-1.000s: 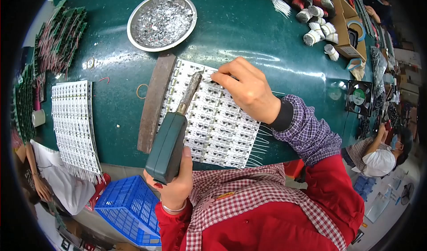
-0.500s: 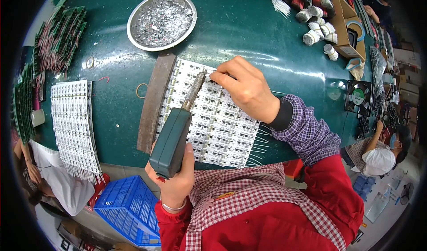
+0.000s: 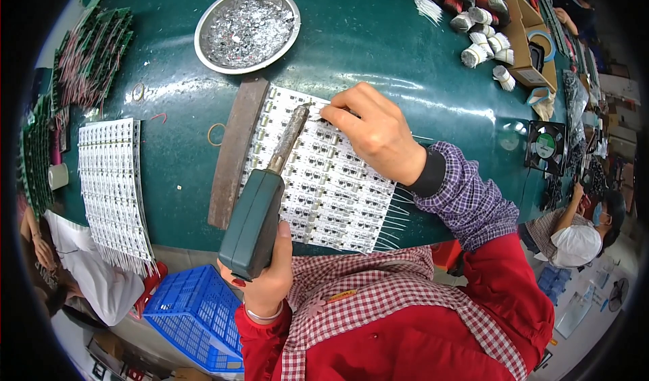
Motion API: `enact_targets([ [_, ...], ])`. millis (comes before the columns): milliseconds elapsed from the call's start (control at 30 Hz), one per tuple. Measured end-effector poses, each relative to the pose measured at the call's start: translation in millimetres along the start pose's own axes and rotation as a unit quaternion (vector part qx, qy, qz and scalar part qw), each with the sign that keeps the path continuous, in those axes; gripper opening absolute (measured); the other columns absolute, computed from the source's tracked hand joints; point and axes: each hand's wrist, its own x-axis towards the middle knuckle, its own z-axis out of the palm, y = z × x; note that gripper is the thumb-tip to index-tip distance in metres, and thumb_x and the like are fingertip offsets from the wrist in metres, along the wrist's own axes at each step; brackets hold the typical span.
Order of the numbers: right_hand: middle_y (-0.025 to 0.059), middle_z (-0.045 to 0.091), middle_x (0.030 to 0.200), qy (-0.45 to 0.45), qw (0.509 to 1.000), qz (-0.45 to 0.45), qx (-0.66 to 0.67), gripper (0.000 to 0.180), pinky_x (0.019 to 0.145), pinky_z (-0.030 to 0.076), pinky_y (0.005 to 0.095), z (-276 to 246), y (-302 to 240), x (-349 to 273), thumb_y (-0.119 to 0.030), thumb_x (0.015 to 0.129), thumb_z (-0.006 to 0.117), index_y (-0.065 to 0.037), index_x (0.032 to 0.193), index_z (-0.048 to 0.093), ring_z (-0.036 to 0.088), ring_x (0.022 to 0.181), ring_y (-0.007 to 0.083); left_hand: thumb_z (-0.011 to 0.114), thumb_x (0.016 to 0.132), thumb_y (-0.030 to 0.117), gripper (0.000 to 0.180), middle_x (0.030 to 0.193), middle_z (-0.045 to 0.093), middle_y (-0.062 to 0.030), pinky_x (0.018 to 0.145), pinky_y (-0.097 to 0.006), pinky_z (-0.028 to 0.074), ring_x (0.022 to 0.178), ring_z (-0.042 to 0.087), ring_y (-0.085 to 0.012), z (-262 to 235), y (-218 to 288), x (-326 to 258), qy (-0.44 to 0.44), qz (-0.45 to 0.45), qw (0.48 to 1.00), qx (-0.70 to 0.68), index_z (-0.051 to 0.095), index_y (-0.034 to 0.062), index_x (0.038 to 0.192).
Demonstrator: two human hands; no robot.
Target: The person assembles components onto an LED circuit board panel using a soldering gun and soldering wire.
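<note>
The left hand (image 3: 265, 283) is wrapped tight around the green soldering iron (image 3: 260, 209), whose tip meets the white board (image 3: 318, 171). There the right hand (image 3: 375, 132) pinches something too small to make out. The iron has barely shifted since before.

A metal dish (image 3: 247, 30) of silver scraps sits at the far side of the green bench (image 3: 378, 50), white rolls (image 3: 483, 46) and a small fan (image 3: 545, 146) to the right, a blue basket (image 3: 189, 317) below.
</note>
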Motion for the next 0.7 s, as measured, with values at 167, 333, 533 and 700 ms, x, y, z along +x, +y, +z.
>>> enact_targets([
  [167,0.0104,0.061,0.088,0.012,1.000,0.002,-0.008,0.028,0.066,0.051,0.0341,-5,-4,0,0.003,0.067,0.066,0.001,0.095,0.067,0.060,0.080,0.0262,0.076,0.080,-0.005,0.031,0.078,0.067,-0.0079,0.050,-0.024,0.043,0.057,0.058,-0.0093,-2,-11,-5,0.009,0.051,0.999,0.000,0.066,-0.0087,0.109],
  [333,0.0107,0.061,0.087,0.044,0.999,-0.018,-0.010,0.031,0.064,0.050,0.0338,-9,-13,0,0.004,0.064,0.066,0.002,0.095,0.067,0.059,0.078,0.0258,0.076,0.080,-0.005,0.029,0.078,0.067,-0.0073,0.050,-0.024,0.043,0.057,0.057,-0.0089,-4,-11,-7,0.018,0.066,0.998,0.011,0.067,-0.0084,0.107],
  [533,0.0105,0.061,0.087,0.041,0.999,-0.017,0.012,0.031,0.063,0.050,0.0336,3,-6,-5,0.005,0.065,0.066,0.003,0.096,0.067,0.060,0.077,0.0244,0.078,0.079,0.002,0.024,0.086,0.073,-0.0137,0.060,-0.028,0.052,0.069,0.070,-0.0183,-4,-4,-9,0.006,-0.019,1.000,-0.009,0.070,-0.0073,0.099],
  [700,0.0091,0.057,0.089,0.031,0.999,-0.014,0.006,0.022,0.068,0.049,0.0340,6,-6,-5,0.002,0.071,0.064,0.001,0.094,0.063,0.056,0.082,0.0242,0.077,0.079,0.002,0.022,0.084,0.073,-0.0131,0.059,-0.028,0.052,0.067,0.070,-0.0186,-2,-5,-8,0.008,-0.026,0.999,-0.025,0.070,-0.0067,0.098],
])
